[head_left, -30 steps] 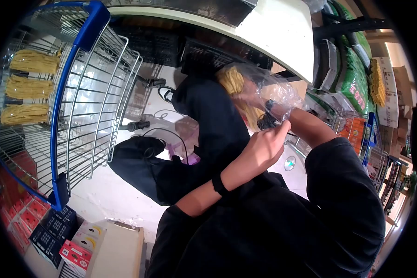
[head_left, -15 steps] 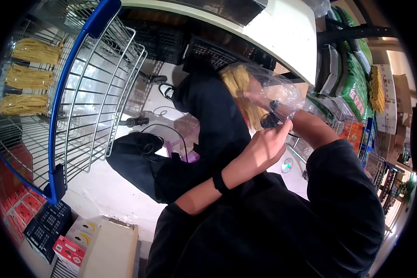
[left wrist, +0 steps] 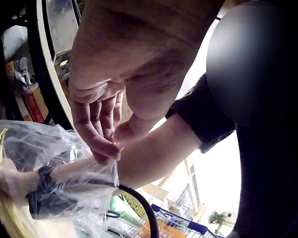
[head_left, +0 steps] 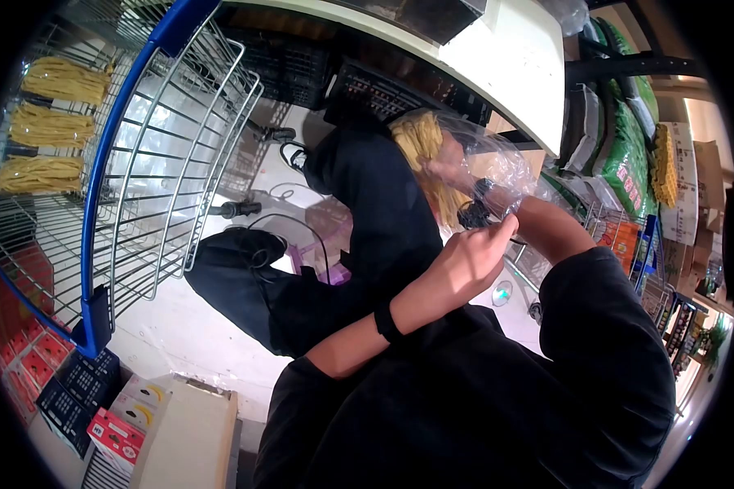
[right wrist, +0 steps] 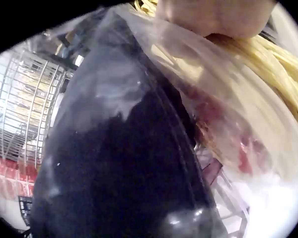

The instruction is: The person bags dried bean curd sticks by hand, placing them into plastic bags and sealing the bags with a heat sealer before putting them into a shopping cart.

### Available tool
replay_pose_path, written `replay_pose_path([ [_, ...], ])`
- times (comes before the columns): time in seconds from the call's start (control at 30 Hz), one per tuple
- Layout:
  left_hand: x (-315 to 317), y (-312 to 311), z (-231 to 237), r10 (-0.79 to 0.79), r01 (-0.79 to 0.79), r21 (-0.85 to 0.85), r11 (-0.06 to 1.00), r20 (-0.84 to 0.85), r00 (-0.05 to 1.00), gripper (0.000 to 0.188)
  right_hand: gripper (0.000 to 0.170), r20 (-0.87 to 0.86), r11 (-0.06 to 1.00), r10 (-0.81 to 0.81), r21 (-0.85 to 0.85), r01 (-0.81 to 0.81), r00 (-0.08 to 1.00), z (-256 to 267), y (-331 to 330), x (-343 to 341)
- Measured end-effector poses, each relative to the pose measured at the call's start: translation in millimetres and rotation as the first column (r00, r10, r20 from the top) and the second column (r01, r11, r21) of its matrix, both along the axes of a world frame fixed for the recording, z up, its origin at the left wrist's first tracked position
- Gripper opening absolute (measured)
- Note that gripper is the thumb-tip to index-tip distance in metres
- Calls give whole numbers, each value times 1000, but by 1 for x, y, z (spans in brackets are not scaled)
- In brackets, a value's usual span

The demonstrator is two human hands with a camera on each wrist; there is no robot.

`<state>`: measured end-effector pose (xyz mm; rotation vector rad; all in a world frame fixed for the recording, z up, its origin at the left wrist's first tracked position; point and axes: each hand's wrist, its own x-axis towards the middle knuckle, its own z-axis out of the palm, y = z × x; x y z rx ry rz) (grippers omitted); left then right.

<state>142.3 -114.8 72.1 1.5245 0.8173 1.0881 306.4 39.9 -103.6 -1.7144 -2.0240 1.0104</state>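
Inside a clear plastic bag (head_left: 510,159) is my right hand (head_left: 448,163), gripping a bundle of long yellow noodle-like strips (head_left: 420,138). The strips run out above and below that hand (left wrist: 9,179) in the left wrist view; in the right wrist view they (right wrist: 268,62) pass under the palm, seen through the film. My left hand (head_left: 477,248) pinches the bag's edge between thumb and fingertips near the right forearm, with the film (left wrist: 107,171) drawn over the right wrist.
To the left stands a blue-handled shopping cart (head_left: 167,163) with several packs of yellow strips (head_left: 53,126). A white tabletop (head_left: 514,69) juts over black crates (head_left: 375,90). Green sacks (head_left: 620,171) are stacked at right. Boxes (head_left: 116,436) sit at lower left; a cable (head_left: 322,244) loops by my knees.
The yellow strips in the bag have straightened and show more of their length beside the right hand. My left hand keeps its pinch on the bag. The view has shifted slightly.
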Motion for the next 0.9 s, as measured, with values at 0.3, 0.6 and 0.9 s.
replay_pose_path([
  [0.3,0,1,0,-7,7,3,1000,-42,999,32,78,-290,994,109,56,-96,951,-46,2,15],
  [0.6,7,-1,0,-2,2,12,1000,7,1000,32,70,175,968,-146,-180,177,974,37,-9,-35],
  [0.9,3,-1,-2,8,-8,-11,1000,-3,1000,31,75,262,998,32,-53,-19,964,23,3,-33],
])
